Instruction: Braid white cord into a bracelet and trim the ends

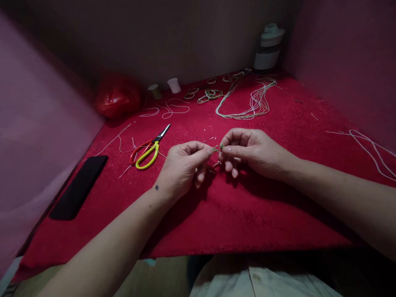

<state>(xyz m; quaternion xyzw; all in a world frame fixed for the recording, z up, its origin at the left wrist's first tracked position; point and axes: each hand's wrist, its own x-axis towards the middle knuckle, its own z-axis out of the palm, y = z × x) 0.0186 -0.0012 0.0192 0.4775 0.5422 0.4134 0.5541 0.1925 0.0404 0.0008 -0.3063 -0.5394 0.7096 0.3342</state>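
My left hand (184, 165) and my right hand (249, 150) meet over the middle of a red cloth-covered table (247, 214). Both pinch a small beaded piece with green beads on thin cord (217, 147) between thumb and forefinger. Their fingertips almost touch around it. A short end of cord hangs below the piece. Scissors with a yellow and a red handle (147, 152) lie shut to the left of my left hand.
A black phone (79, 186) lies at the left edge. Loose white cords (250, 103), finished beaded loops (210, 95), a red plastic bag (116, 97), two small spools (163, 88) and a white bottle (268, 47) sit at the back. More cord (368, 150) lies at the right.
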